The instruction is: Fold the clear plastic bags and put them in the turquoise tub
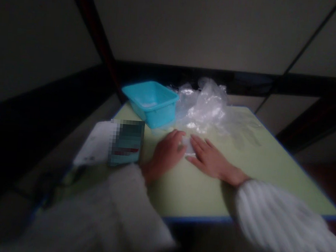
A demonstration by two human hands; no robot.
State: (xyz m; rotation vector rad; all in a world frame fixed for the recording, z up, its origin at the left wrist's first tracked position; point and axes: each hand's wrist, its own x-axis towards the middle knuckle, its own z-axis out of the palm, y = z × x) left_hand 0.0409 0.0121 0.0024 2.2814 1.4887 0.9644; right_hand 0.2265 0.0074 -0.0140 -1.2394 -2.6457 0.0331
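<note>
Both my hands rest on a pale green table (249,163). My left hand (166,153) lies with its fingers curled, touching a small clear plastic piece (187,146) that sits between the two hands. My right hand (210,158) lies flat with fingers stretched out, its fingertips on the same plastic piece. Both arms wear white knitted sleeves. The picture is dim and blurred.
A turquoise plastic tub (152,101) stands at the table's far left. A heap of crumpled clear plastic (204,105) lies beside it. A white sheet (95,145) and a blurred-out dark card (126,143) lie at the left edge. The table has a blue rim (195,218).
</note>
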